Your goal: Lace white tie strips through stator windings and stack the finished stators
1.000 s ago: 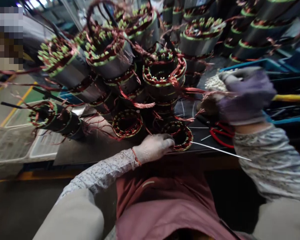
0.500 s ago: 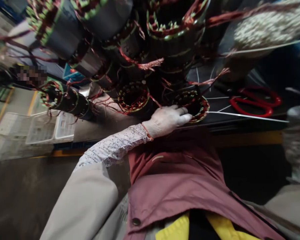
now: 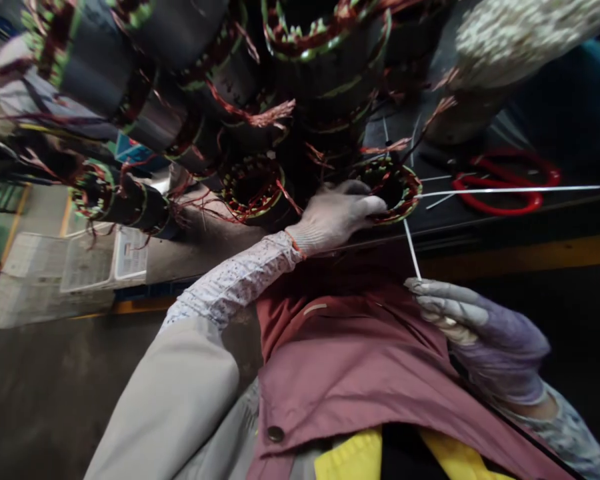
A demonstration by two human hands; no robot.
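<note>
Head view: resting with left hand (image 3: 333, 215) on wound ring (image 3: 411, 200) at edge of counter (image 3: 200, 250), likely for steadying; too blurred to tell whether clamped. Pinching white strip (image 3: 413, 248) with right hand (image 3: 473, 325), probably to leave upper tip free.

On the bench (image 3: 433, 219), scissors (image 3: 503, 211) lie right of the stator (image 3: 405, 205).
</note>
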